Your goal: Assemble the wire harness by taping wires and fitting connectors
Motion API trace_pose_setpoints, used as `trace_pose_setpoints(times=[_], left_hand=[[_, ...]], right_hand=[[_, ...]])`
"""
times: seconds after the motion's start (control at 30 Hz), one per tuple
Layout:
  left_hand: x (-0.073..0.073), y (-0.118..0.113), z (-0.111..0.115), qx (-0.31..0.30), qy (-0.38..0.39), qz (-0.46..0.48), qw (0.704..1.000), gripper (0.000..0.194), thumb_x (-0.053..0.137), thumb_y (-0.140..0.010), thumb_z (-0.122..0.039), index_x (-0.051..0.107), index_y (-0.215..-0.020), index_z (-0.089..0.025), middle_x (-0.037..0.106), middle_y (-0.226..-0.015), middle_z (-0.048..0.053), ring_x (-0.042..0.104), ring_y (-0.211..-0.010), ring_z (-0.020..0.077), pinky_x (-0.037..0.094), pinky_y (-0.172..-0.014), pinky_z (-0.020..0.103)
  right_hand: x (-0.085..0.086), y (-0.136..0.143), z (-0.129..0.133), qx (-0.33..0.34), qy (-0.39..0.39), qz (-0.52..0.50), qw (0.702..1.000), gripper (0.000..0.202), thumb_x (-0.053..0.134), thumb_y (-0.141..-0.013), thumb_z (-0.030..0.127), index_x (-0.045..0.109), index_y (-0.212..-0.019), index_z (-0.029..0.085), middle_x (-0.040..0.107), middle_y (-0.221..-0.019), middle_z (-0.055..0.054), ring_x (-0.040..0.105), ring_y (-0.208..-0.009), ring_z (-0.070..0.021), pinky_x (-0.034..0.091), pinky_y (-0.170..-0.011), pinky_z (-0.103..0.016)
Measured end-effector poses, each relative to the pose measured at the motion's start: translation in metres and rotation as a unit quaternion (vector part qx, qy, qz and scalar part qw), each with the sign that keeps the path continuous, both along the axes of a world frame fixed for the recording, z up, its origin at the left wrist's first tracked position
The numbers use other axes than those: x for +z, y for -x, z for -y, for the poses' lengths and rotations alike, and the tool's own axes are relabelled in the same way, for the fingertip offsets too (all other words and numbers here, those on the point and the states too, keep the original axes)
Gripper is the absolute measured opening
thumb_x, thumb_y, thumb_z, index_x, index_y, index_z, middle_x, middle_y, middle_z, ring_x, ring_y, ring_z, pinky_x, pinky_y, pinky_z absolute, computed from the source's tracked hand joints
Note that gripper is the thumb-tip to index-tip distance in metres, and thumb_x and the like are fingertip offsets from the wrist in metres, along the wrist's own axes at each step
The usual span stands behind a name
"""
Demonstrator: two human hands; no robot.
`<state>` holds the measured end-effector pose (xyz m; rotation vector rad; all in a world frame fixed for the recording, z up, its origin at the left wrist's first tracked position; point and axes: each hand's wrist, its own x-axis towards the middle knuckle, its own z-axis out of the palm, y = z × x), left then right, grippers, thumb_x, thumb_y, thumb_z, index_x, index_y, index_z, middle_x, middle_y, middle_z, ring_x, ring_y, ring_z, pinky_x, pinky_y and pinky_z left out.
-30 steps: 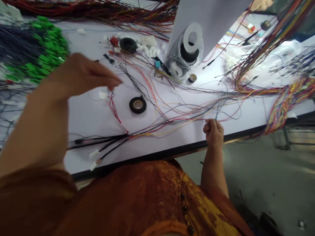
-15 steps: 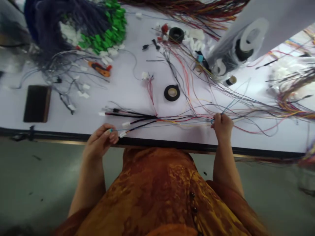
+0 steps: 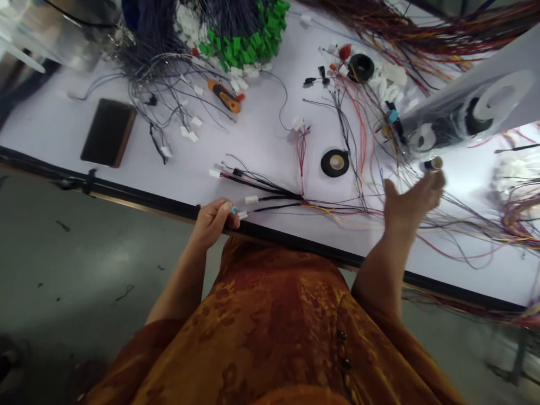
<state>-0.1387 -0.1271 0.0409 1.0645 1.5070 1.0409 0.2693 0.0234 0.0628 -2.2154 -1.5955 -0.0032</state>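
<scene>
At the table's front edge, my left hand (image 3: 215, 220) is closed, pinching the light-blue tip of a thin blue wire (image 3: 274, 213). Beside its fingertips lies a white connector (image 3: 243, 215) on a black-sleeved branch of the wire harness (image 3: 301, 200). My right hand (image 3: 409, 205), slightly blurred, stretches over the loose wires with its thumb spread away from the fingers. Its fingertips come close to a small dark tape roll (image 3: 433, 164); whether they touch it I cannot tell. To the left of that hand, a black tape roll (image 3: 336, 162) lies flat.
An orange cutter (image 3: 223, 95) and a dark phone-like slab (image 3: 108, 133) lie on the left. Behind them is a bundle with green connectors (image 3: 248, 42). A large white tube (image 3: 498, 73) slants across the right. Coloured wires (image 3: 459, 39) run along the back.
My right hand has let go of the blue wire and moved up toward the small tape roll, its fingers opening out. My left hand keeps its pinch. The view has turned and shifted.
</scene>
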Motion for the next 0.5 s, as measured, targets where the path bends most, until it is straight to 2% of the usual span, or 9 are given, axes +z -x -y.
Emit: trace_pose_setpoints(times=[0.07,0.1,0.13,0.17,0.2,0.27,0.3,0.4,0.5], left_hand=[[0.000,0.004,0.002,-0.027,-0.001,-0.003,1.000,0.045,0.050,-0.096,-0.055,0.058,-0.069,-0.020,0.066,-0.061,0.003,0.055,-0.053,0.0120,0.047,-0.055,0.024],[0.000,0.007,0.003,-0.043,0.002,-0.004,0.999,0.045,0.049,-0.097,-0.054,0.058,-0.069,-0.020,0.065,-0.061,0.002,0.055,-0.054,0.0120,0.047,-0.056,0.024],[-0.001,0.010,0.003,-0.064,0.007,-0.005,0.998,0.045,0.049,-0.097,-0.053,0.059,-0.069,-0.020,0.064,-0.062,0.002,0.055,-0.055,0.0121,0.047,-0.056,0.024],[-0.003,0.012,0.004,-0.088,0.015,-0.001,0.996,0.044,0.049,-0.098,-0.052,0.060,-0.070,-0.019,0.064,-0.062,0.002,0.055,-0.056,0.0123,0.047,-0.057,0.024],[-0.004,0.014,0.003,-0.118,0.025,0.006,0.993,0.043,0.049,-0.098,-0.051,0.060,-0.072,-0.019,0.063,-0.062,0.002,0.056,-0.057,0.0125,0.048,-0.058,0.024],[-0.005,0.016,0.002,-0.181,0.041,0.023,0.982,0.040,0.049,-0.098,-0.049,0.062,-0.074,-0.019,0.064,-0.063,0.001,0.057,-0.059,0.0126,0.048,-0.061,0.024],[-0.004,0.016,0.001,-0.207,0.045,0.026,0.977,0.039,0.049,-0.098,-0.048,0.062,-0.075,-0.019,0.065,-0.064,0.001,0.058,-0.060,0.0126,0.048,-0.062,0.024],[-0.002,0.013,0.003,-0.242,0.036,0.004,0.970,0.036,0.049,-0.099,-0.043,0.063,-0.076,-0.019,0.067,-0.065,0.001,0.059,-0.062,0.0127,0.048,-0.065,0.025],[0.001,0.010,0.013,-0.240,0.031,-0.010,0.970,0.036,0.048,-0.099,-0.042,0.063,-0.074,-0.020,0.067,-0.066,0.002,0.060,-0.062,0.0136,0.047,-0.062,0.025]], right_hand=[[0.010,-0.014,-0.004,-0.054,-0.036,0.003,0.998,0.078,0.080,-0.077,0.032,0.046,-0.142,0.005,0.028,-0.156,-0.036,0.025,-0.150,-0.0457,0.019,-0.118,-0.064],[0.015,-0.014,-0.002,-0.033,-0.072,-0.001,0.997,0.071,0.077,-0.080,0.032,0.049,-0.140,0.006,0.034,-0.153,-0.035,0.029,-0.148,-0.0448,0.021,-0.118,-0.064],[0.019,-0.008,0.002,0.021,-0.108,-0.014,0.994,0.059,0.073,-0.083,0.033,0.055,-0.134,0.010,0.043,-0.147,-0.030,0.037,-0.144,-0.0422,0.025,-0.116,-0.063],[0.021,0.006,0.007,0.104,-0.138,-0.037,0.984,0.043,0.067,-0.088,0.033,0.061,-0.126,0.014,0.053,-0.137,-0.024,0.047,-0.135,-0.0372,0.033,-0.112,-0.060],[0.020,0.026,0.013,0.204,-0.132,-0.082,0.967,0.027,0.058,-0.094,0.034,0.066,-0.116,0.020,0.063,-0.121,-0.015,0.057,-0.121,-0.0306,0.042,-0.106,-0.054],[0.010,0.073,0.019,0.379,0.035,-0.192,0.905,0.017,0.057,-0.095,0.033,0.071,-0.097,0.025,0.066,-0.100,-0.006,0.064,-0.089,-0.0206,0.052,-0.084,-0.040],[0.001,0.096,0.020,0.416,0.098,-0.227,0.875,0.015,0.060,-0.093,0.032,0.073,-0.094,0.024,0.066,-0.097,-0.005,0.062,-0.079,-0.0172,0.052,-0.077,-0.035],[-0.029,0.140,0.012,0.450,0.170,-0.253,0.839,0.006,0.072,-0.082,0.025,0.074,-0.086,0.022,0.064,-0.089,-0.004,0.057,-0.071,-0.0143,0.047,-0.071,-0.032],[-0.048,0.148,0.001,0.445,0.186,-0.282,0.830,0.002,0.073,-0.077,0.019,0.073,-0.077,0.020,0.065,-0.081,-0.002,0.057,-0.072,-0.0139,0.045,-0.070,-0.030]])
